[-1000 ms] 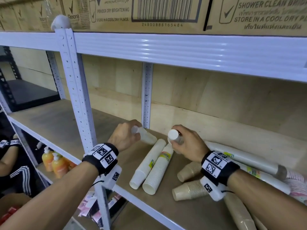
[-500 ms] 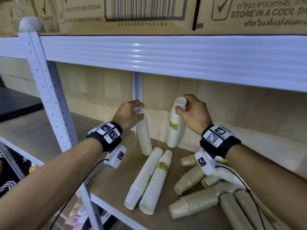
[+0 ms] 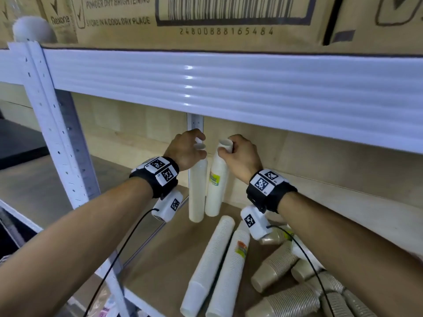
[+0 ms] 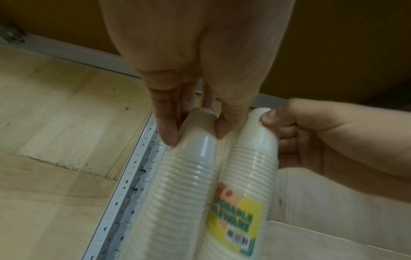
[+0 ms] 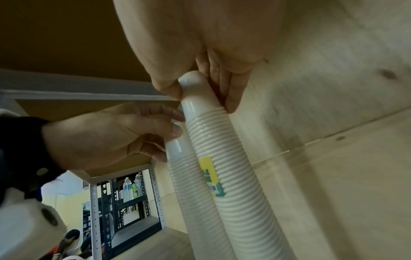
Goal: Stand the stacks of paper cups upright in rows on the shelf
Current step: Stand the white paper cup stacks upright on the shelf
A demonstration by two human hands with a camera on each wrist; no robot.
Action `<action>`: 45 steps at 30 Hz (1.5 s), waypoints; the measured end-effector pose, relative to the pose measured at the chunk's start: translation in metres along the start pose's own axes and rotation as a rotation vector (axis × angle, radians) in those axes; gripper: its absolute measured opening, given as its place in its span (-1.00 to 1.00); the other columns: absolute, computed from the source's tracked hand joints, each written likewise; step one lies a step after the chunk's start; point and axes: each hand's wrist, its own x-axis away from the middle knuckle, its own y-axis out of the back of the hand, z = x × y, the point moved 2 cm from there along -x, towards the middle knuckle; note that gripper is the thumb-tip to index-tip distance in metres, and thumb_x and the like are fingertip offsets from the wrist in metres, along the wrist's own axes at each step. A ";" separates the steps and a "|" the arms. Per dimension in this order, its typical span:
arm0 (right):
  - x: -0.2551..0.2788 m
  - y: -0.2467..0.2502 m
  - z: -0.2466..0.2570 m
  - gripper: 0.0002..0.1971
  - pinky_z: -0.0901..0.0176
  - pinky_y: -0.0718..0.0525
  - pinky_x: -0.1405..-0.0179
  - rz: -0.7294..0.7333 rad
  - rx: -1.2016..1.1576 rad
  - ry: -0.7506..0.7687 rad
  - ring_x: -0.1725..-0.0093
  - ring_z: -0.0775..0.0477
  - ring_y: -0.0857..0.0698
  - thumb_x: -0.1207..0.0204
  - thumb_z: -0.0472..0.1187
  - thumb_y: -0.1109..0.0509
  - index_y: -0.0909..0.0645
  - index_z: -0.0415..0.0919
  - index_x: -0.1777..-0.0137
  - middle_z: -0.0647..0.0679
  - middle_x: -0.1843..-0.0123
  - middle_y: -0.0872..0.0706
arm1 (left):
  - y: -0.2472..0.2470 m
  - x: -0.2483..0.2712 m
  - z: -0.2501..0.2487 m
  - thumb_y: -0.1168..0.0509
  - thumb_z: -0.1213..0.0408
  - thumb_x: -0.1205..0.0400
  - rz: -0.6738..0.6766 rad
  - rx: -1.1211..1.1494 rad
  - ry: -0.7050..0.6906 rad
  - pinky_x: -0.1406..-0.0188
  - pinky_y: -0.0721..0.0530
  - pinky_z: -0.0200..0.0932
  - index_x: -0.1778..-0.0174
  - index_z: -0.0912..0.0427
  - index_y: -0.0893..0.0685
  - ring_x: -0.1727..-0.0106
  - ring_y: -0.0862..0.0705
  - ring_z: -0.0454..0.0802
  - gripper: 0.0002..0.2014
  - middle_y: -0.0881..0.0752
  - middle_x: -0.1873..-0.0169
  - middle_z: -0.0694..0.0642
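Two tall white cup stacks stand upright side by side at the back of the wooden shelf [image 3: 160, 259], by the rear white post. My left hand [image 3: 186, 151] pinches the top of the plain white stack [image 3: 196, 191] [image 4: 186, 167]. My right hand [image 3: 238, 154] grips the top of the white stack with a yellow label [image 3: 216, 186] [image 5: 224, 158]. The two stacks touch each other. Two more white stacks [image 3: 212, 264] lie flat on the shelf in front of them.
Several brown cup stacks [image 3: 286, 300] lie in a heap at the right front of the shelf. A white beam [image 3: 229, 88] of the shelf above hangs low over my hands, with cardboard boxes [image 3: 206, 19] on top. A white upright post [image 3: 57, 133] stands at the left.
Both stacks were lifted from lying flat, tipped upright and brought together at the back of the shelf. My hands have come closer to each other, still holding the tops.
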 end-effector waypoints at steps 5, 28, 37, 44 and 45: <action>-0.006 -0.019 -0.020 -0.73 0.24 -0.57 0.18 0.030 0.016 -0.074 0.12 -0.01 -0.69 -0.47 -0.04 -0.45 -0.64 -0.11 -0.13 0.04 0.13 -0.70 | -0.004 -0.006 0.010 -0.44 0.26 -0.54 0.029 0.000 0.029 -0.04 -0.61 -0.20 -0.18 0.08 -0.68 -0.03 -0.66 -0.04 -0.72 -0.71 0.04 -0.02; -0.013 -0.034 -0.021 -0.66 0.07 -0.70 -0.02 0.134 0.121 0.005 -0.01 -0.06 -0.70 -0.41 -0.01 -0.54 -0.71 -0.14 -0.13 -0.07 -0.05 -0.72 | -0.013 -0.008 0.025 -0.46 0.09 -0.56 0.039 -0.042 0.009 -0.10 -0.57 -0.20 -0.30 0.06 -0.65 -0.10 -0.63 -0.03 -0.60 -0.65 -0.05 0.00; -0.011 -0.032 -0.014 -0.70 -0.03 -0.68 -0.13 0.163 0.115 0.035 -0.06 -0.12 -0.70 -0.47 -0.14 -0.52 -0.72 -0.25 -0.15 -0.12 -0.08 -0.74 | -0.013 -0.006 0.025 -0.40 0.18 -0.57 0.026 -0.011 0.032 -0.12 -0.59 -0.17 -0.28 0.10 -0.68 -0.17 -0.66 0.01 -0.65 -0.70 -0.17 0.07; -0.012 -0.031 -0.016 -0.68 0.05 -0.68 -0.10 0.176 0.095 0.009 -0.07 -0.09 -0.70 -0.47 -0.13 -0.52 -0.71 -0.22 -0.19 -0.09 -0.10 -0.75 | -0.010 -0.006 0.025 -0.38 0.17 -0.57 0.053 -0.038 0.034 -0.17 -0.66 -0.05 -0.24 0.16 -0.72 -0.20 -0.67 0.04 -0.67 -0.73 -0.19 0.07; -0.012 -0.031 -0.016 -0.69 0.06 -0.68 -0.09 0.175 0.096 0.009 -0.07 -0.09 -0.70 -0.47 -0.13 -0.52 -0.71 -0.21 -0.18 -0.08 -0.09 -0.75 | -0.010 -0.005 0.024 -0.37 0.20 -0.56 0.062 -0.036 0.027 -0.23 -0.65 -0.04 -0.25 0.15 -0.72 -0.24 -0.66 0.04 -0.66 -0.72 -0.22 0.07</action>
